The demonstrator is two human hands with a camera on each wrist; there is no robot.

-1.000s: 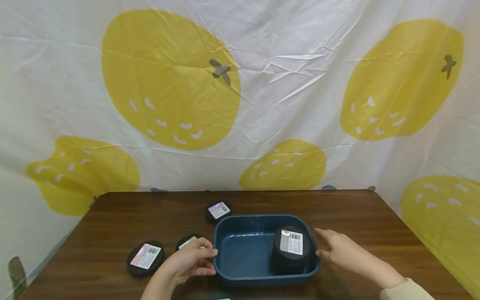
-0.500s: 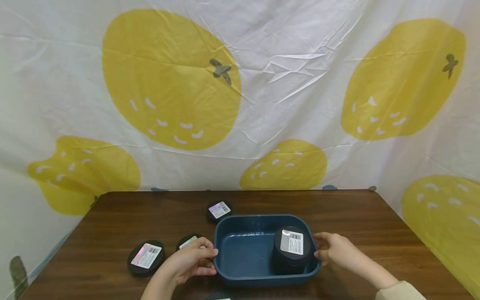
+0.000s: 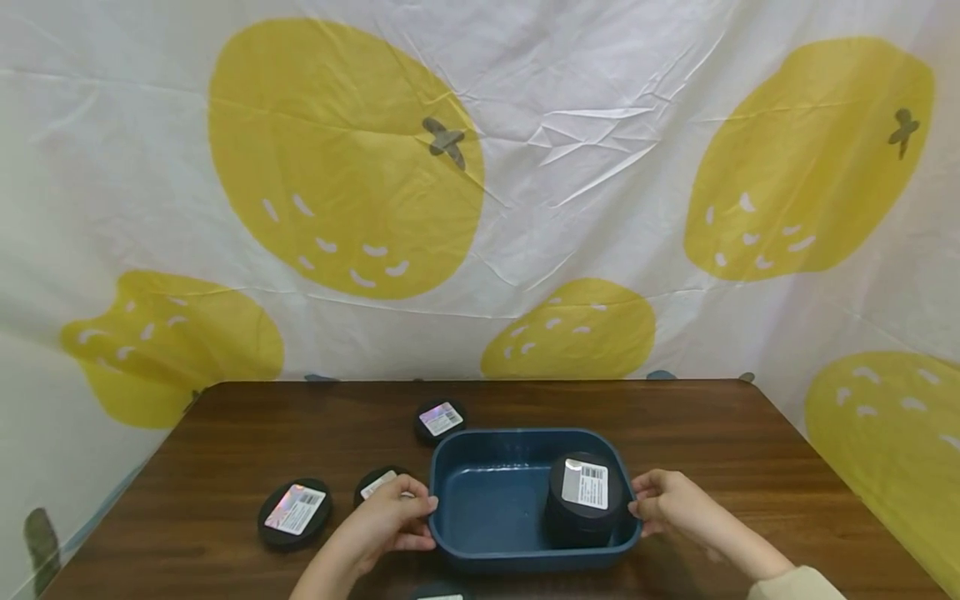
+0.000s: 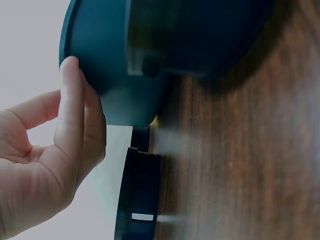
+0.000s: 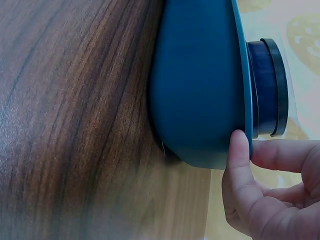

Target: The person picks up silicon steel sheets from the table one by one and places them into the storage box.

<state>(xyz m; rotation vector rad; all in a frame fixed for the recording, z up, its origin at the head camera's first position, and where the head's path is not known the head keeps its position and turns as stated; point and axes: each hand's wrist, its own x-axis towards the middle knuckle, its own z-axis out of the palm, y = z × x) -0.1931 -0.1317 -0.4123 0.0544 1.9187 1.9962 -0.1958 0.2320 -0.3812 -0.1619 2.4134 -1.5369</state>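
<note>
A dark blue rectangular tub (image 3: 491,504) stands on the wooden table. Inside its right end is a round black container (image 3: 585,500), apparently a stack of lidded jars, with a white label on top. My left hand (image 3: 386,517) holds the tub's left rim, its fingertips against the outer wall in the left wrist view. On the opposite side my right hand (image 3: 678,508) pinches the right rim between thumb and fingers. The right wrist view shows the tub's outer wall (image 5: 200,85) and a dark jar (image 5: 267,87) rising above the rim.
Round black labelled containers lie around the tub: one at the far left (image 3: 295,514), one partly behind the left hand (image 3: 373,482), one behind the tub (image 3: 440,421), and one cut off at the front edge (image 3: 441,593). A lemon-patterned cloth (image 3: 570,208) hangs behind the table.
My right hand's fingers, first spread beside the right rim, have come together onto it. The left hand keeps its place, and the tub has not visibly moved.
</note>
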